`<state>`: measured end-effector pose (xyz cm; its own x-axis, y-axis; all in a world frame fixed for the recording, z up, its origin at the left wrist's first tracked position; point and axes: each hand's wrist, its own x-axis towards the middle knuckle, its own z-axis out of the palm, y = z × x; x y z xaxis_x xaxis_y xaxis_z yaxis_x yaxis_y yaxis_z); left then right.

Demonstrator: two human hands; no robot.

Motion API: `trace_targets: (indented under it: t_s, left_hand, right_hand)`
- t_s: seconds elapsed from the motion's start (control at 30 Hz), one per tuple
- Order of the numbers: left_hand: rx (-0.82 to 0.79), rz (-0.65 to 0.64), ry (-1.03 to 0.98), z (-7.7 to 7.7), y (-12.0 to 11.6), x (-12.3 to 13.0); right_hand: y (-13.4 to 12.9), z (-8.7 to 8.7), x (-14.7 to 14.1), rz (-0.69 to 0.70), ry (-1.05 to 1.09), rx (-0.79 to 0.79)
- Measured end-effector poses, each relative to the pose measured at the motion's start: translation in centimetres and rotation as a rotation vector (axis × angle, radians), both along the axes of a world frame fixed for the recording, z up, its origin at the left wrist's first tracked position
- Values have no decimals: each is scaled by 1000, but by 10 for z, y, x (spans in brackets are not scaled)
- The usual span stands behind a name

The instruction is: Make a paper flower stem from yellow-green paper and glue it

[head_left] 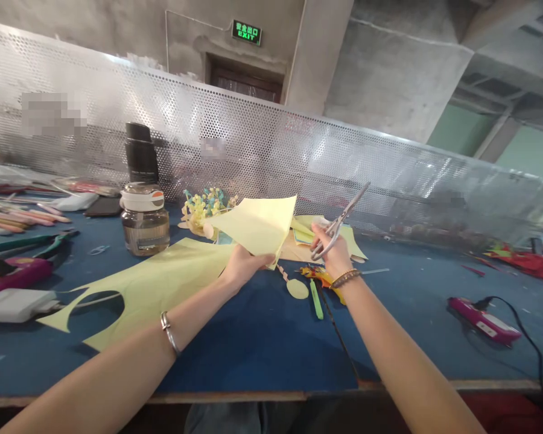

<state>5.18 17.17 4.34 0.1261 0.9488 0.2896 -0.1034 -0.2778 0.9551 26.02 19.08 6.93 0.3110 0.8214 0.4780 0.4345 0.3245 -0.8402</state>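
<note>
A sheet of pale yellow paper (265, 223) is pinched by its lower edge in my left hand (244, 268), raised above the table. My right hand (335, 250) grips a pair of metal scissors (344, 220) by the handles, blades pointing up and to the right, apart from the paper. A larger yellow sheet (176, 283) with a rounded cut-out lies under my left forearm. Between my hands on the table are a small yellow paper oval (297, 289), a green highlighter-like stick (316, 300) and a yellow-orange tool (328, 280), partly hidden by my wrist.
Behind my left hand stand a glass jar (145, 232) and a bunch of yellow and blue flowers (208, 208). Green-handled pliers (54, 241) and a purple power strip (22, 274) lie left; another power strip (484, 319) lies right. A perforated metal screen (262, 157) borders the back.
</note>
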Motion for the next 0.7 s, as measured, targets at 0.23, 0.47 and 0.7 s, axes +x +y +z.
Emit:
trace_targets:
  t_s: [0.23, 0.47, 0.7]
  left_hand:
    - [160, -129, 101, 1, -9, 7]
    - [-91, -127, -90, 0, -8, 7]
    - [-227, -97, 94, -1, -1, -1]
  right_hand:
    - [-17, -12, -33, 182, 574, 21]
    - [-15, -20, -12, 295, 661, -52]
    - [-18, -12, -8, 382, 720, -4]
